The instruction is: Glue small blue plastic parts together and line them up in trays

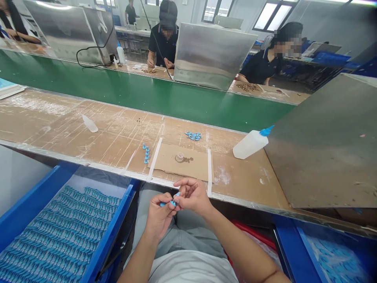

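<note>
Above my lap, just off the table's front edge, my left hand [160, 215] is closed on a small blue part [172, 203]. My right hand [194, 195] meets it from the other side, thumb and forefinger pinching a second small blue piece [177, 194]. Fingers cover most of both, so their exact kind does not show. In front of my hands a cardboard pad [166, 162], taped at both sides, bears a small clear cup [179, 157] beside a dark wet stain. A pile of small blue pieces [193, 136] lies behind the pad. Several blue parts [146, 154] stand in a row to its left.
A white bottle with a blue tip [250, 144] leans at right, near a metal panel [326, 145]. A small squeeze bottle [90, 124] lies at left. Blue drawers flank me; the left drawer [129, 196] holds rows of blue parts. Beyond the green belt [123, 88], people sit working.
</note>
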`<state>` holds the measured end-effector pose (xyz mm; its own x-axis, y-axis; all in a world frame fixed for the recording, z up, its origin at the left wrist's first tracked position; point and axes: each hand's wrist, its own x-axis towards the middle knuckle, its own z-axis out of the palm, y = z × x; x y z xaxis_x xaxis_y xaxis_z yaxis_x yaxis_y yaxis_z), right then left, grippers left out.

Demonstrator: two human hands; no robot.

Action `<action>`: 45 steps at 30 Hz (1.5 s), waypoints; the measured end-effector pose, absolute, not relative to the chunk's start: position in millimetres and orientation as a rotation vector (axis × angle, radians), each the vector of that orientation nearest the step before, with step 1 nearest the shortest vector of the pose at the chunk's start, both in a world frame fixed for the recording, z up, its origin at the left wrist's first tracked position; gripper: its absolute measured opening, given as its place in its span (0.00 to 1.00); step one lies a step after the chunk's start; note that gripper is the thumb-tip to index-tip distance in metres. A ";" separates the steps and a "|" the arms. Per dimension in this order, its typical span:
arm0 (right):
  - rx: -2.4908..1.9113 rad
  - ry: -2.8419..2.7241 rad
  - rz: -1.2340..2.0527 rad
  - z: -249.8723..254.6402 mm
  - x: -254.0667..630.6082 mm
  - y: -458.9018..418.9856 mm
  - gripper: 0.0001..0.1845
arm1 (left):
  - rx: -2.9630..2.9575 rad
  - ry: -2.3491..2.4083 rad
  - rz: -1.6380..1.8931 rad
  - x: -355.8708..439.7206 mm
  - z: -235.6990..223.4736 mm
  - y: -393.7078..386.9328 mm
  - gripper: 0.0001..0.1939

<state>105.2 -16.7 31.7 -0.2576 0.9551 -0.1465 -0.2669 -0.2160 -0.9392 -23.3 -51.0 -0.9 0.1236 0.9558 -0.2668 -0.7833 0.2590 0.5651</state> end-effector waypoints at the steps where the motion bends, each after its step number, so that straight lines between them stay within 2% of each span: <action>1: -0.992 -1.054 1.648 31.3 105.6 -17.1 0.23 | 0.326 0.639 1.291 -23.4 -2.0 -51.2 0.10; 11: -0.980 -1.083 1.690 29.7 100.6 -25.0 0.16 | 0.375 0.581 1.319 -20.4 -5.0 -58.6 0.10; 17: -0.966 -1.115 1.574 31.5 102.9 -24.7 0.21 | 0.355 0.584 1.311 -22.9 -11.0 -58.2 0.09; 21: -0.977 -1.172 1.439 29.2 100.4 -28.0 0.17 | 0.332 0.571 1.273 -25.1 -13.2 -60.2 0.09; 26: -0.985 -1.232 1.451 20.9 94.9 -28.6 0.12 | 0.262 0.626 1.257 -30.8 -11.4 -64.1 0.10; 30: -1.013 -1.168 1.447 18.3 90.1 -26.7 0.13 | 0.158 0.721 1.241 -34.3 -8.7 -62.3 0.11; 33: -1.066 -1.074 1.369 18.0 85.4 -26.7 0.16 | 0.086 0.772 1.240 -33.7 -6.4 -57.9 0.12; 39: -1.129 -1.061 1.132 15.1 79.0 -26.5 0.13 | 0.158 0.663 1.237 -29.7 -3.7 -53.1 0.07; 45: -1.142 -1.140 1.002 12.0 77.4 -25.6 0.13 | 0.323 0.854 1.313 -32.3 4.2 -58.6 0.08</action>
